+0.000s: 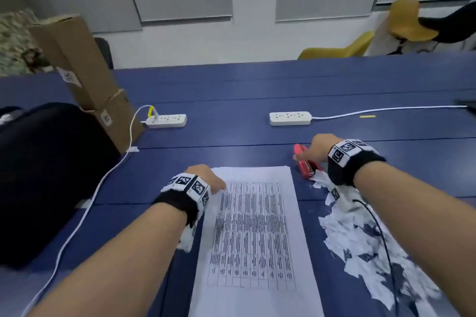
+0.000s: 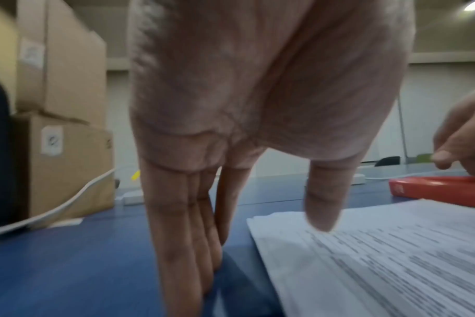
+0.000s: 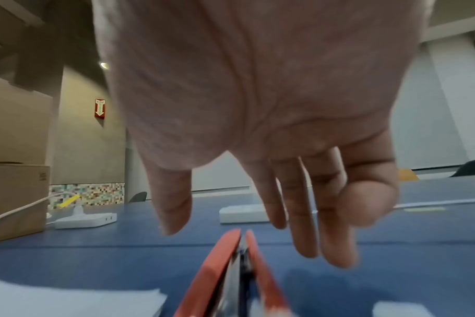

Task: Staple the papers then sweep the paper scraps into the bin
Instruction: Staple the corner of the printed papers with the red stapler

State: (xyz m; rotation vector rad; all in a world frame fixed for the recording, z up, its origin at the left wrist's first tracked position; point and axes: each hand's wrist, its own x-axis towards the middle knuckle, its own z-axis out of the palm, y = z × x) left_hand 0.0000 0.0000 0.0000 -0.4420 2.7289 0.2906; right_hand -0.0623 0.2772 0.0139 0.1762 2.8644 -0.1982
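1. Papers, a white stack printed with a black table point(image 1: 253, 234), were laid flat on the blue table point(image 1: 231, 116) straight in front of the person, square to the near edge, presumably so that a far corner could be reached for stapling.
2. Torn white paper scraps point(image 1: 360, 237) were spread on the table just right of the stack, under the right forearm; a few more lay beside the left wrist. No bin was seen.
3. The left hand point(image 1: 206, 175) was set at the stack's far left corner, its fingers point(image 2: 182, 225) straight and pointing down at the table beside the sheets, the thumb lying over the corner, likely to steady it. Nothing was gripped.
4. The right hand point(image 1: 318, 148) was spread loosely above the red plastic stapler point(image 1: 305, 162), which lay just beyond the stack's far right corner; its fingers point(image 3: 298, 214) were relaxed and not yet closed round it.
5. Two white power strips point(image 1: 289, 118) and brown cardboard boxes point(image 1: 85, 72) stood farther back.
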